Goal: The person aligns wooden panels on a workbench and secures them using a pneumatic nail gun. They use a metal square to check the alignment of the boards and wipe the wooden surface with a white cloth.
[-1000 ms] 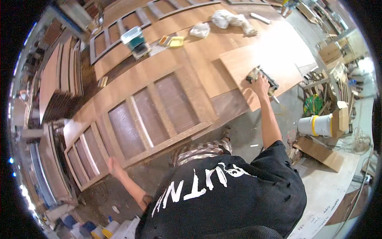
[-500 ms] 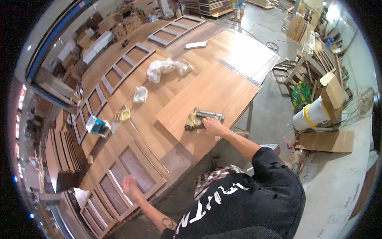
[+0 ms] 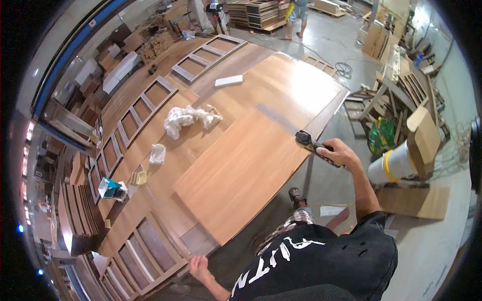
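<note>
In my right hand [image 3: 337,152], fingers wrapped round the grip, is a black and yellow nail gun [image 3: 305,138]. Its head is at the right edge of a flat wooden panel [image 3: 241,165]; whether it touches the wood I cannot tell. My left hand [image 3: 200,267] hangs loosely open near the close corner of a slatted wooden frame [image 3: 150,248], with nothing seen in it. That panel lies on larger wooden sheets [image 3: 160,193] spread over the work surface.
Crumpled white plastic [image 3: 182,120], a white block [image 3: 229,81], a yellow tub [image 3: 138,177] and a teal-white container [image 3: 111,189] lie on the sheets. More frames [image 3: 146,109] line the far left. A white bucket [image 3: 394,163] and scrap wood stand right; a person [image 3: 297,17] stands far off.
My right hand has carried the nail gun from the panel's middle to its right edge and turned it. The left hand has moved right and nearer to me, off the slatted frame.
</note>
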`<act>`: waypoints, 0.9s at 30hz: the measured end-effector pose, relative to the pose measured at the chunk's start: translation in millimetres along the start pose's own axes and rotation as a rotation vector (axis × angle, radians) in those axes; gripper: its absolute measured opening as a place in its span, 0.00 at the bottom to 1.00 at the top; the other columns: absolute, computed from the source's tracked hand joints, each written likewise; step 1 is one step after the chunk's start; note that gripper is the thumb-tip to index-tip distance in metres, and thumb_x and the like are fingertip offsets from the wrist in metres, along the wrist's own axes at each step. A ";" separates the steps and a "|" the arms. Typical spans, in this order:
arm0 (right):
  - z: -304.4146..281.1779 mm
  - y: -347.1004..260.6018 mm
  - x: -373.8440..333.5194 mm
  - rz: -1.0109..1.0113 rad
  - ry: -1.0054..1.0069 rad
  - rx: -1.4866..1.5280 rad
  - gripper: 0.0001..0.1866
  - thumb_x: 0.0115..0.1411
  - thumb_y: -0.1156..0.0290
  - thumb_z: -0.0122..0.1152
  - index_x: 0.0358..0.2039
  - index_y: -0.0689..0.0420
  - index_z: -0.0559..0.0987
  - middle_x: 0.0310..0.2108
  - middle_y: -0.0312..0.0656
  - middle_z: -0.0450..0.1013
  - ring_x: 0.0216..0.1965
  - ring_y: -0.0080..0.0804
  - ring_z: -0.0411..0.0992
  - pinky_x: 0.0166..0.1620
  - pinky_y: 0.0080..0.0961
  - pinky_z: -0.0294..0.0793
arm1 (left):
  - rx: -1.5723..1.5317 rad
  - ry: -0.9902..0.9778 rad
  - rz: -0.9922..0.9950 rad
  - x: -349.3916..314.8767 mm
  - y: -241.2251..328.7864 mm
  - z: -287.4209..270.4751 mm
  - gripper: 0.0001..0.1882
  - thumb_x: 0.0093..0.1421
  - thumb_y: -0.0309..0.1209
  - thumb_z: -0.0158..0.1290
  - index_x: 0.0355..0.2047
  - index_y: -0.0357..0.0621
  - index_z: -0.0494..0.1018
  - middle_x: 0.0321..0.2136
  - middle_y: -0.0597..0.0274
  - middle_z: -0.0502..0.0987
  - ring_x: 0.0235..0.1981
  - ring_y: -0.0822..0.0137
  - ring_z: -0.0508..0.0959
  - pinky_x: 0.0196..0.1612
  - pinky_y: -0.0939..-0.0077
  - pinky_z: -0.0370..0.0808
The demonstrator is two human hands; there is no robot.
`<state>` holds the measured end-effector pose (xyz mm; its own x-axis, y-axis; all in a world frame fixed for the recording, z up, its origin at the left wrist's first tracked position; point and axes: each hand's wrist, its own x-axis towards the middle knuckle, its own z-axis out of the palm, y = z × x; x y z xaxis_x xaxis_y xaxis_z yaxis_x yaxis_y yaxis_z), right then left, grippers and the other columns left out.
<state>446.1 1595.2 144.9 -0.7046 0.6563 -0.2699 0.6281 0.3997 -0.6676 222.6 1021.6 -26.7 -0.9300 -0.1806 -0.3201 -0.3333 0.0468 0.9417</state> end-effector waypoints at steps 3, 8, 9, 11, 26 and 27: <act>-49.1 62.0 72.5 -0.198 0.081 -0.141 0.22 0.56 0.55 0.60 0.28 0.66 0.75 0.16 0.51 0.67 0.20 0.37 0.65 0.28 0.37 0.65 | 0.002 0.094 -0.017 -21.2 -5.2 36.8 0.24 0.50 0.14 0.57 0.49 0.24 0.65 0.40 0.40 0.74 0.38 0.59 0.77 0.40 0.72 0.79; -88.6 103.8 172.0 -0.191 0.183 -0.302 0.19 0.56 0.58 0.59 0.26 0.66 0.76 0.20 0.57 0.70 0.25 0.52 0.70 0.32 0.44 0.68 | 0.071 0.066 0.071 -82.2 41.6 142.7 0.23 0.49 0.14 0.56 0.47 0.24 0.66 0.35 0.47 0.75 0.34 0.63 0.78 0.36 0.75 0.79; -93.8 102.9 187.2 -0.177 0.207 -0.317 0.19 0.56 0.58 0.58 0.26 0.67 0.76 0.22 0.58 0.71 0.27 0.53 0.72 0.34 0.45 0.69 | 0.136 0.057 0.070 -94.7 51.2 155.2 0.23 0.49 0.13 0.56 0.47 0.25 0.66 0.34 0.47 0.76 0.33 0.63 0.78 0.36 0.74 0.79; -84.3 130.6 228.7 -0.213 0.282 -0.374 0.20 0.56 0.58 0.57 0.27 0.68 0.77 0.27 0.59 0.73 0.31 0.54 0.73 0.37 0.45 0.71 | 0.112 0.073 0.082 -111.5 55.6 163.7 0.23 0.49 0.13 0.57 0.47 0.24 0.66 0.32 0.47 0.76 0.31 0.63 0.78 0.34 0.74 0.79; 34.0 164.1 199.6 -0.546 0.584 -0.462 0.24 0.54 0.72 0.55 0.52 0.63 0.68 0.46 0.53 0.69 0.48 0.49 0.67 0.48 0.42 0.66 | 0.461 0.377 0.028 -147.6 22.3 153.9 0.23 0.63 0.43 0.49 0.18 0.37 0.68 0.09 0.63 0.66 0.08 0.73 0.67 0.10 0.79 0.62; 43.2 157.3 180.1 -0.466 0.487 -0.284 0.21 0.55 0.73 0.55 0.50 0.63 0.69 0.45 0.53 0.69 0.46 0.49 0.68 0.48 0.40 0.67 | 0.403 0.383 0.014 -139.2 8.3 144.3 0.24 0.63 0.44 0.48 0.18 0.38 0.68 0.09 0.64 0.65 0.08 0.73 0.65 0.10 0.79 0.62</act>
<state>403.7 1748.6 -38.7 -0.7347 0.5609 0.3816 0.4066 0.8143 -0.4141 327.0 1188.9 10.8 -0.8370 -0.5180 -0.1765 -0.4241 0.4101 0.8074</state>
